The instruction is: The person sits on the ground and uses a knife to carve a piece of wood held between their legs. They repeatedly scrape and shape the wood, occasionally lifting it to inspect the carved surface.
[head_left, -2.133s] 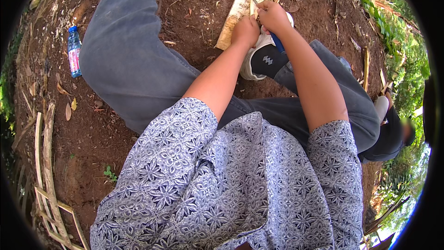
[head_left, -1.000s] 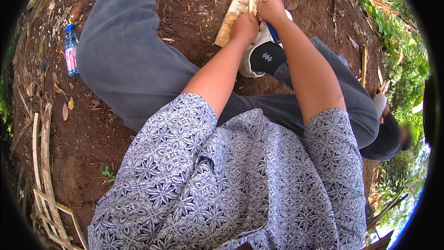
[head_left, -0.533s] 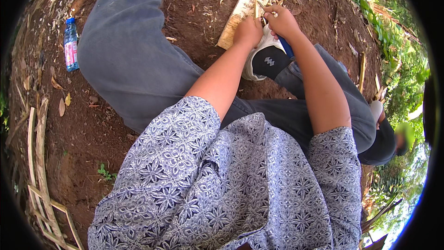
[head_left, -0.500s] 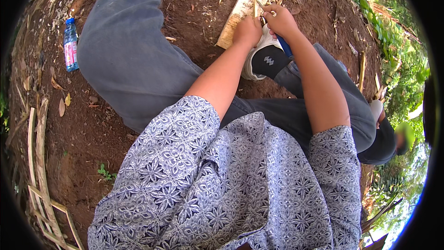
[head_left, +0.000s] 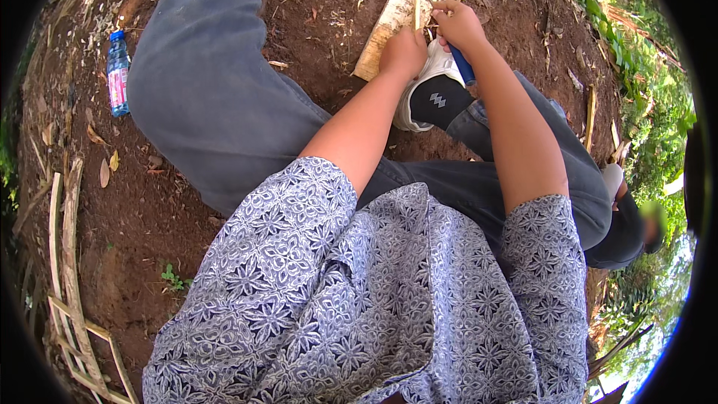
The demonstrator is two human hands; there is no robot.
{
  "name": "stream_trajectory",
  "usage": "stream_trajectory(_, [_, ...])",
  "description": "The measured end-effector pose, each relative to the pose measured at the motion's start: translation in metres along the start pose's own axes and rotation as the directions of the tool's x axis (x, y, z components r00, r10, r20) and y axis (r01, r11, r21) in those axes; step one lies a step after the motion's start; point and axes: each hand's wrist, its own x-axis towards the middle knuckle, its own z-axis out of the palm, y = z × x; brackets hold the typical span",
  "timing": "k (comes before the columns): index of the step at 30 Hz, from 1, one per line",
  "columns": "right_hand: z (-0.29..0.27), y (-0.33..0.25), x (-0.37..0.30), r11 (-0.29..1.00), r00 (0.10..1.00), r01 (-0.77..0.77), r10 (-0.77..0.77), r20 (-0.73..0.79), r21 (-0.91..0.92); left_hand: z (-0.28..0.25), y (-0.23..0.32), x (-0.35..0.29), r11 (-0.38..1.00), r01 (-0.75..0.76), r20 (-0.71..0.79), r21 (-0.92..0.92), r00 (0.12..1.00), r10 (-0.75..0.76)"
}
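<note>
My left hand (head_left: 404,54) is closed around the lower end of a thin, pale wooden stick (head_left: 417,15), which points away from me over a flat wooden board (head_left: 379,39). My right hand (head_left: 459,25) grips a knife with a blue handle (head_left: 463,67). The handle sticks out below the fist toward my wrist, while the narrow blade tip shows just right of the stick. Fingers hide most of the blade. The board lies slanted on the soil, its near edge beside my white shoe (head_left: 441,61).
Brown soil (head_left: 314,45) with shavings and dry leaves surrounds the board. A blue-capped plastic bottle (head_left: 117,78) stands left of my bent leg. Long wood strips (head_left: 69,247) lie at the lower left. Another person (head_left: 622,228) sits at the far right near green plants.
My right hand and the knife have shifted slightly farther from me, and the blade tip sits a little more to the right of the stick. My left hand keeps its hold.
</note>
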Motion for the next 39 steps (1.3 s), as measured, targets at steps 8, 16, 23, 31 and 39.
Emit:
stream_trajectory(8, [0.001, 0.001, -0.017, 1.0, 0.998, 0.024, -0.025, 0.061, 0.016, -0.01, 0.012, -0.009, 0.998, 0.014, 0.077, -0.066, 0.997, -0.009])
stream_trajectory(16, [0.012, -0.01, 0.002, 0.997, 0.999, 0.052, -0.052, -0.002, -0.059, -0.012, 0.013, -0.008, 0.996, 0.021, 0.055, -0.082, 0.998, -0.017])
stream_trajectory(23, [-0.001, -0.006, 0.027, 0.999, 0.998, 0.031, -0.029, 0.053, -0.041, 0.0, -0.002, 0.005, 0.998, -0.054, 0.036, 0.02, 0.998, 0.053])
stream_trajectory(31, [-0.031, -0.005, -0.04, 0.99, 0.98, -0.105, 0.086, 0.177, 0.098, 0.002, 0.001, 0.006, 0.997, 0.007, 0.06, -0.075, 0.998, -0.003])
stream_trajectory(39, [-0.012, -0.007, -0.056, 0.995, 0.979, -0.098, 0.1, 0.175, -0.022, -0.011, 0.013, -0.004, 0.995, 0.04, 0.107, -0.093, 0.994, -0.03])
